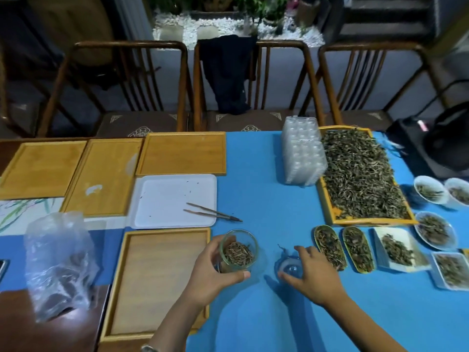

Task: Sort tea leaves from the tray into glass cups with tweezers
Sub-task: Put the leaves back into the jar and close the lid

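Note:
My left hand (210, 273) grips a glass cup (238, 250) partly filled with brown tea leaves, just right of a wooden tray (127, 288). My right hand (309, 273) curls its fingers around a small clear glass lid or cup (290, 269) on the blue cloth. A few loose leaves (282, 248) lie just beyond it. The tweezers (213, 214) lie unheld, across the lower right edge of the white tray (165, 196). A large yellow-rimmed tray (330, 212) heaped with tea leaves sits at the right.
Two oval dishes (330, 246), white dishes (393, 247) and bowls (430, 190) of sorted leaves line the right. Stacked clear plastic containers (303, 153) stand beside the big tray. Three wooden trays (182, 153) lie at the back left, a crumpled plastic bag (58, 262) at the left.

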A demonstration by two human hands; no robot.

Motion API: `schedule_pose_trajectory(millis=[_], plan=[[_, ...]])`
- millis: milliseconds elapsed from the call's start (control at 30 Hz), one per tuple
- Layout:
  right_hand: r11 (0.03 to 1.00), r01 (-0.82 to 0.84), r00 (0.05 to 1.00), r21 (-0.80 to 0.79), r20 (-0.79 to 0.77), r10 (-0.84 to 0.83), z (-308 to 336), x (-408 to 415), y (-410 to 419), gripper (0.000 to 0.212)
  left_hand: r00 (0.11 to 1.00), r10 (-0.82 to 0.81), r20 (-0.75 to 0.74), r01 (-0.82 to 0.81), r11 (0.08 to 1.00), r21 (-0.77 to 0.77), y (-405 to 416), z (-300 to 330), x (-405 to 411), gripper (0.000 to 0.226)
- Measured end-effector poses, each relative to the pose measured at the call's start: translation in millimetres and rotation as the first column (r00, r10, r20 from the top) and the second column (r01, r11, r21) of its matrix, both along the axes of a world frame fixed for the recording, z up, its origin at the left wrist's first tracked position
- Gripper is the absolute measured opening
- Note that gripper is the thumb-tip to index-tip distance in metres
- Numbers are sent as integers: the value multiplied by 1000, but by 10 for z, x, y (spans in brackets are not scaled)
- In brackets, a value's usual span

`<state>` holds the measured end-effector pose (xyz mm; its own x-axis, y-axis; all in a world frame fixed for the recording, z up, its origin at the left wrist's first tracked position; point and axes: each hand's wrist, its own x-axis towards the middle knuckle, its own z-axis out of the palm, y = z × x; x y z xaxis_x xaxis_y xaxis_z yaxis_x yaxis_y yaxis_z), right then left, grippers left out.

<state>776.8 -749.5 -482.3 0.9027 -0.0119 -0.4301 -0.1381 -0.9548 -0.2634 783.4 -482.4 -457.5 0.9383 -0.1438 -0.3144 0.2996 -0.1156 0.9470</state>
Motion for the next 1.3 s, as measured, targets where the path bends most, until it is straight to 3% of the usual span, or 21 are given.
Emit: schedule_pose_trajectory(millis=[167,300,500,600,667,800,900,1033,1167,1233,1300], plan=[[951,285,949,-119,-107,-298,-63,180,127,67,999,-35,13,34,999,20,-131,39,-32,72],[897,441,851,28,-332,-408,-200,253,90,57,999,-46,6,46,999,23,-188,41,-85,69],[727,665,701,173,-480,-527,-243,196,28,56,999,-33,-18,33,999,4,-219,19,-167,68],[475,845,511,245,-629,-586,-271,96,12,44,999,-28,-32,28,1000,8,-223,1,-197,68],[323,896,438,305,-732,-523,-247,14,-5,35,999,-25,-37,25,1000,6,-225,-6,-213,68],[43,897,436,440,-864,-250,-67,-71,-47,44,998,-27,-48,27,1000,-1,-232,-9,-220,68],[-215,851,455,479,-877,-155,99,-76,-37,49,999,-36,-34,36,999,3,-249,9,-212,68],[-409,734,544,541,-830,-122,447,47,71,40,998,-66,-7,66,998,15,-272,78,-177,66],[-421,624,644,658,-738,-200,793,192,229,48,994,-110,25,110,994,21,-312,189,-123,64],[-357,514,735,780,-615,-284,940,235,314,52,991,-130,37,129,991,20,-336,246,-100,64],[-219,379,824,899,-436,-362,1062,244,402,47,989,-140,52,139,990,22,-354,287,-86,65]])
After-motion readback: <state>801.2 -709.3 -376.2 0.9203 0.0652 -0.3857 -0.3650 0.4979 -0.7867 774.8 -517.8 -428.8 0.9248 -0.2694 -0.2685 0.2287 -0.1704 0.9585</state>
